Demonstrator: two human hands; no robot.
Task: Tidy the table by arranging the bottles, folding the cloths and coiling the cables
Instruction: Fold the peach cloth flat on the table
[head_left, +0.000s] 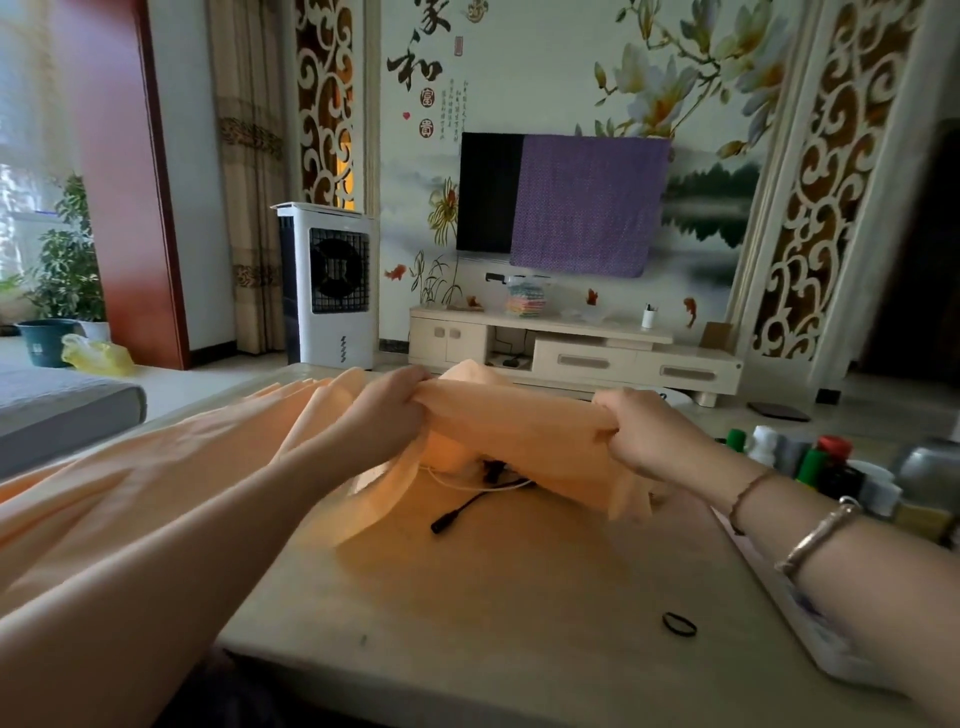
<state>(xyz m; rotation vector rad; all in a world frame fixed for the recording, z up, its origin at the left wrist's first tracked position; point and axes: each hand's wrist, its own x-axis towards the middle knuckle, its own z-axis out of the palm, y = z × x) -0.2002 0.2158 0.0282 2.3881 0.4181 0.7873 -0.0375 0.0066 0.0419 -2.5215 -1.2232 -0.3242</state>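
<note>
A large peach-orange cloth (156, 467) drapes over the left side of the beige table (493, 597) and is lifted in the middle. My left hand (387, 410) grips its upper edge, and my right hand (639, 431) grips the same edge further right, so the fabric stretches between them above the table. Under the raised cloth lie a black cable with a plug (457, 512) and a thin white cable (483, 486), partly hidden. Several bottles (815, 467) with green, red and white caps stand at the table's right side.
A black hair band (679, 623) lies on the table near the front right. A metal pot (930, 467) sits beyond the bottles. A white flat item (831, 654) lies along the right table edge. A grey cushion (62, 410) is at left.
</note>
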